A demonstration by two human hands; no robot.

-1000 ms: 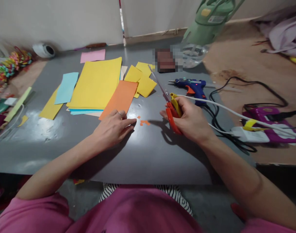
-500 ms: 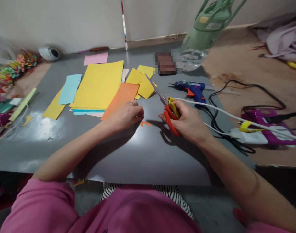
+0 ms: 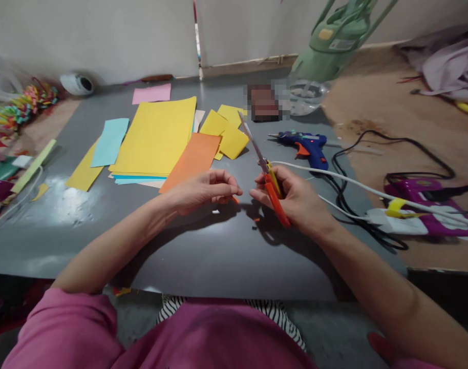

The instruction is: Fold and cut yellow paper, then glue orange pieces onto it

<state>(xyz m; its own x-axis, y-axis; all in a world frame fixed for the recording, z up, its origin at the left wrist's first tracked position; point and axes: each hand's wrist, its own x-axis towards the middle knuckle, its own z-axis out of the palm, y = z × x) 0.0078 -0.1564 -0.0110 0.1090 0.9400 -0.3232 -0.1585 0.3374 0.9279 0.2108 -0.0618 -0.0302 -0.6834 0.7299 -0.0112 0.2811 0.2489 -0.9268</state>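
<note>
My left hand (image 3: pixel 205 190) is above the grey table, thumb and fingers pinched together. A tiny orange paper piece (image 3: pixel 236 200) shows at its fingertips. My right hand (image 3: pixel 301 197) grips a pair of scissors (image 3: pixel 276 201) with orange and yellow handles, blades closed and pointing away from me. Between the hands, a small orange scrap (image 3: pixel 256 220) appears over the table. An orange paper strip (image 3: pixel 193 158) lies just beyond the left hand, overlapping a stack of yellow paper (image 3: pixel 157 133). Several yellow paper pieces (image 3: pixel 234 142) lie past the scissors' blades.
A blue glue gun (image 3: pixel 309 146) with cords lies to the right, near a purple power strip (image 3: pixel 410 192). Behind it stands a green-topped clear bottle (image 3: pixel 326 56). Light blue paper (image 3: pixel 109 142) and pink paper (image 3: pixel 152 94) lie left and back. Colourful folded pieces (image 3: pixel 26 105) sit far left.
My left hand has lifted and turned, now pinching a tiny orange paper piece where orange scraps lay on the table. The scissors have moved slightly right and are tilted more upright.
</note>
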